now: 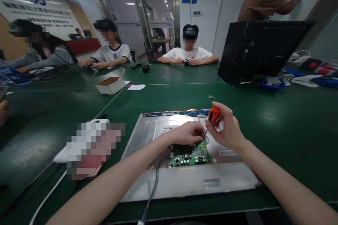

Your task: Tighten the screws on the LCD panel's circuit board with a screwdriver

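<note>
My right hand [225, 126] is closed around the orange and black handle of a screwdriver [213, 114], which tilts so its thin shaft points down at the upper right corner of a green circuit board [188, 156]. Beside that tip, my left hand [188, 133] has its fingers pinched together at the board's upper edge; whatever they hold, if anything, is hidden. The board lies on the silver metal back of a flat display panel [229, 175]. A blue circuit strip [174, 114] runs along the panel's far edge. A grey cable [155, 182] crosses the panel's near left part.
Left of the panel lie a white device [62, 154] and a pinkish blurred item [97, 160] with cables. A small open box [111, 86] sits farther back on the green table [169, 95]. A black monitor [264, 52] stands at right. Several people are around the table.
</note>
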`<state>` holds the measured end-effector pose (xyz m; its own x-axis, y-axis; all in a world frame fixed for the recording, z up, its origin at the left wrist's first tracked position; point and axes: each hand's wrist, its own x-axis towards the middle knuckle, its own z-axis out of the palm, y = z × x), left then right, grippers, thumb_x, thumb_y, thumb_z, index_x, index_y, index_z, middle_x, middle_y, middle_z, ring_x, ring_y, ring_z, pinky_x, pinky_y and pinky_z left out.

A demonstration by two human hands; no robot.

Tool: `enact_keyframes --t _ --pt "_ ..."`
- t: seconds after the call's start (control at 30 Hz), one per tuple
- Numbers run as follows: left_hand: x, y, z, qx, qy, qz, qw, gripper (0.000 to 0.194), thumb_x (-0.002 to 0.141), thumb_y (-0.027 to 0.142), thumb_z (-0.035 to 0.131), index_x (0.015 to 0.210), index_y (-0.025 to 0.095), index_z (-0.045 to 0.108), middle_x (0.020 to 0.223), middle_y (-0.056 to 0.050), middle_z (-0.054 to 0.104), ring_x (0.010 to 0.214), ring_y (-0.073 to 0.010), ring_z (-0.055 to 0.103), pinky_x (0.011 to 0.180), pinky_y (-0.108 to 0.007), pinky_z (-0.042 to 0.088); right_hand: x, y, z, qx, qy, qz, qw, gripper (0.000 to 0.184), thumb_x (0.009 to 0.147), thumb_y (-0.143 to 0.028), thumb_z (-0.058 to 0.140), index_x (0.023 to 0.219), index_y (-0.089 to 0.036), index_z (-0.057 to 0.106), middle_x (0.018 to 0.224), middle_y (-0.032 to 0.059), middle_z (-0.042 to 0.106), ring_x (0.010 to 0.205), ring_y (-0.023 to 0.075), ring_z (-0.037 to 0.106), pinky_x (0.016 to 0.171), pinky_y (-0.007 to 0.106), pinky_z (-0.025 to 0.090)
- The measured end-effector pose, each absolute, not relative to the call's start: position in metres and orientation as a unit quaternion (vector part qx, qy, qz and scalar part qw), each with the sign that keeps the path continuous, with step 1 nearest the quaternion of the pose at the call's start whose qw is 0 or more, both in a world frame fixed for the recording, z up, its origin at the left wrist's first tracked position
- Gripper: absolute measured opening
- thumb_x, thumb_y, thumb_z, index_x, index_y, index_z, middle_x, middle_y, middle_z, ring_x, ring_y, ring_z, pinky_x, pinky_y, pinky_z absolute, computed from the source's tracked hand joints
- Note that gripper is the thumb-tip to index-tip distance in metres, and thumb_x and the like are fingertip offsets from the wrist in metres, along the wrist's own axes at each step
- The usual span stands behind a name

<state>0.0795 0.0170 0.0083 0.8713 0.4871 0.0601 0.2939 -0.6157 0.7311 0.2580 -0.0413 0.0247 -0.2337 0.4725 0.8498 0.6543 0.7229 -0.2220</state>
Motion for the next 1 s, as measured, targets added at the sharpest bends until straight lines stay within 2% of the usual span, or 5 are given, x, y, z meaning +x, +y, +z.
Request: enact_keyframes --t 0.2,0.47,0.73,1.0 --pt "0.0791 0.0165 0.0098 0.894 0.228 0.126 0.366 0.01 0.079 0.007 0.064 0.086 0.015 0.063 0.084 -0.002 0.064 0.077 -0.0163 0.058 0.07 -0.025 0.045 0.2587 -0.0407 0.0232 -0.371 -0.776 -0.1 0.5 0.054 0.092 -0.025 0.058 0.139 -0.025 0.033 0.067 -0.0069 0.054 0.045 0.0113 0.055 0.04 0.019 0.042" --pt "0.0792 0.0165 0.0105 0.893 0.216 0.126 0.375 0.009 0.08 0.008 0.061 0.086 0.015 0.063 0.083 -0.002 0.064 0.077 -0.0172 0.059 0.071 -0.026 0.046 0.2598 -0.0433 0.0255 -0.358 -0.792 -0.07 0.49 0.057 0.09 -0.017 0.05 0.143 -0.021 0.03 0.071 -0.0039 0.056 0.049 0.0124 0.056 0.044 0.023 0.047" --pt "0.0787 0.0168 0.0109 0.897 0.219 0.127 0.363 0.009 0.079 0.009 0.062 0.086 0.016 0.063 0.087 -0.003 0.066 0.082 -0.0184 0.06 0.075 -0.028 0.048 0.2583 -0.0418 0.0243 -0.37 -0.774 -0.106 0.502 0.055 0.09 -0.02 0.055 0.14 -0.025 0.032 0.065 -0.0081 0.051 0.045 0.0111 0.054 0.04 0.019 0.042" --pt "0.0791 0.0158 0.0126 0.895 0.234 0.117 0.361 0.009 0.08 0.01 0.065 0.087 0.016 0.063 0.085 -0.002 0.066 0.082 -0.0188 0.061 0.075 -0.028 0.047 0.2583 -0.0411 0.0283 -0.346 -0.789 -0.093 0.5 0.057 0.091 -0.02 0.056 0.143 -0.027 0.033 0.076 -0.0042 0.06 0.048 0.0104 0.053 0.043 0.02 0.045"
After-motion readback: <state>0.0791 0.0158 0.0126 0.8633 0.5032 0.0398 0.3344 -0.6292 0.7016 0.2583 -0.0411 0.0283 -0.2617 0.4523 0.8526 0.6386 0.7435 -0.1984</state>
